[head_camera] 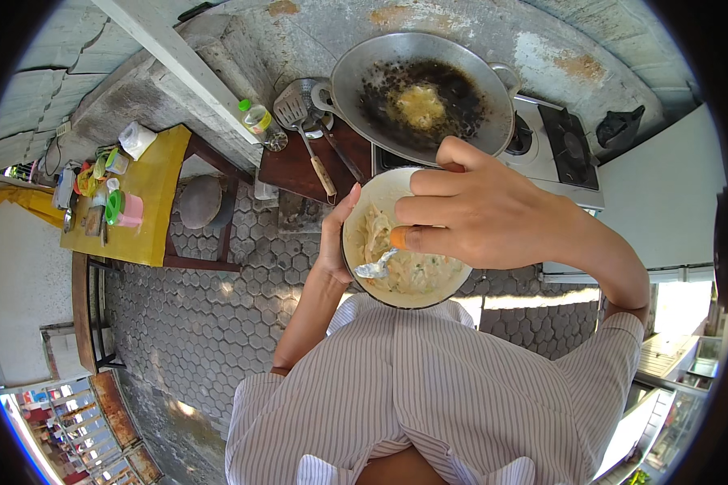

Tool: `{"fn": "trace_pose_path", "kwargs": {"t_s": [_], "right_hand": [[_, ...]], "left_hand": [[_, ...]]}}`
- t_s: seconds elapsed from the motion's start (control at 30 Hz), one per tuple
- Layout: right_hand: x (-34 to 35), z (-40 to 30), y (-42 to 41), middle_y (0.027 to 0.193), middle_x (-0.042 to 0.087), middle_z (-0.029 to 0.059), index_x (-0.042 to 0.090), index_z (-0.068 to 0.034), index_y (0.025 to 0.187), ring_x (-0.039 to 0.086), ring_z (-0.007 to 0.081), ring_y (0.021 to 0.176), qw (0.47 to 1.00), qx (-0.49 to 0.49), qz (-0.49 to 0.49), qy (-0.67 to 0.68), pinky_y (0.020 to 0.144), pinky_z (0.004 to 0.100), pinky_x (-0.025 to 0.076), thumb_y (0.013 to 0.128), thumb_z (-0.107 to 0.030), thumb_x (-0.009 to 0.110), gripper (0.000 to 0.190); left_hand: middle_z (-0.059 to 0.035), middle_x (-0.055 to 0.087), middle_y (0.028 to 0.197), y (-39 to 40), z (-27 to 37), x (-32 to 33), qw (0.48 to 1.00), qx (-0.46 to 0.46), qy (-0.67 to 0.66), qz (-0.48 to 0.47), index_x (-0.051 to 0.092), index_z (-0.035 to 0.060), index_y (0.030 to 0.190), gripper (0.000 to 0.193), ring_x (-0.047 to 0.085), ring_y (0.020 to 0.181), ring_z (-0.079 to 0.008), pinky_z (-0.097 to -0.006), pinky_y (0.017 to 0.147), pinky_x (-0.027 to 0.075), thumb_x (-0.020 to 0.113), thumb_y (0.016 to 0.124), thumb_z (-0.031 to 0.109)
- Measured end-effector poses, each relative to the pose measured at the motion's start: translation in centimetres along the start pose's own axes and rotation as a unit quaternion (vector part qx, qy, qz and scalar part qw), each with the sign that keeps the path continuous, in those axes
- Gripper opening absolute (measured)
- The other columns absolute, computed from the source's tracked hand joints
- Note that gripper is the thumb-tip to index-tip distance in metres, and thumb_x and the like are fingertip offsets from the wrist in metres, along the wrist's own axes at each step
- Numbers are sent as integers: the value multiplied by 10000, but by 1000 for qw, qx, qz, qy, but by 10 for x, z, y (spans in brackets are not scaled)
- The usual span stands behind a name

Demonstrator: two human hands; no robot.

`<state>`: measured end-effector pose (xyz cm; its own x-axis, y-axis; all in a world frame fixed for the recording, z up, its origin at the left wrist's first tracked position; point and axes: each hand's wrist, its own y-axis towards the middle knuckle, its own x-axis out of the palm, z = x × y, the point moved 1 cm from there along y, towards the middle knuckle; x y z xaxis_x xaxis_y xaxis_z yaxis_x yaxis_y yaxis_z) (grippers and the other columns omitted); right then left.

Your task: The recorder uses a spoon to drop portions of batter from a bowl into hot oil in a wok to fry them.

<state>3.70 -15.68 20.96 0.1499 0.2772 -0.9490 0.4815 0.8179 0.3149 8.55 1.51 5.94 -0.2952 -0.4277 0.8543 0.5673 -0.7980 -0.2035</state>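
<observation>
My left hand (335,239) grips the rim and side of a cream-coloured enamel bowl (362,200) with a dark rim. Inside lies a pale, thick batter (428,274) with green and orange bits. Over the bowl, my right hand (470,212) has its fingers curled around the handle of a metal spoon (377,267), whose bowl is coated in batter; most of the handle is hidden by the fingers. Just beyond stands a large metal wok (364,130) with dark oil, where a yellowish piece of batter (420,106) lies among dark crumbs.
A gas stove (537,157) carries the wok. Left of it, a slotted spatula (306,136), a metal skimmer (340,148) and a plastic bottle (264,124) rest on a brown wooden surface (285,170). A yellow-topped table (151,200) with containers, and a stool (201,202), stand farther left.
</observation>
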Motion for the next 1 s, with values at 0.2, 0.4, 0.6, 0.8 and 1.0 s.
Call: {"fn": "trace_pose_path", "kwargs": {"t_s": [0.2,0.4,0.6,0.8,1.0], "right_hand": [[3,36,-8,745,517,-41,680,-106,778,488,116,791,998,46,6,-45,740,292,343,703,-113,640,85],[10,13,-7,745,502,-48,689,-108,764,480,104,814,999,15,6,51,735,281,336,675,-129,648,100],[11,36,-8,742,504,-46,692,-123,777,487,97,821,995,28,5,-99,735,270,338,667,-135,653,117],[11,61,-28,726,530,-41,684,-140,797,512,114,814,980,99,-27,-169,732,286,339,684,-137,667,114],[52,50,-79,725,647,71,656,-73,795,609,197,662,917,385,-35,101,644,317,447,786,-90,636,28]], "left_hand": [[-133,587,1160,2,-4,2,996,-4,-6,86,500,30,1238,586,600,1023,-241,-401,873,497,430,906,508],[-130,589,1156,3,1,4,999,-4,-22,47,498,31,1240,569,597,1028,-238,-400,875,495,419,915,491],[-144,569,1194,8,0,7,999,-1,8,45,482,31,1261,583,591,1048,-250,-403,884,492,404,919,495],[-153,572,1186,5,1,7,999,8,-6,49,478,12,1255,553,588,1046,-275,-411,883,498,393,936,456],[-142,549,1227,4,1,5,998,12,-55,31,482,9,1256,557,560,1090,-279,-426,916,471,368,943,455]]}}
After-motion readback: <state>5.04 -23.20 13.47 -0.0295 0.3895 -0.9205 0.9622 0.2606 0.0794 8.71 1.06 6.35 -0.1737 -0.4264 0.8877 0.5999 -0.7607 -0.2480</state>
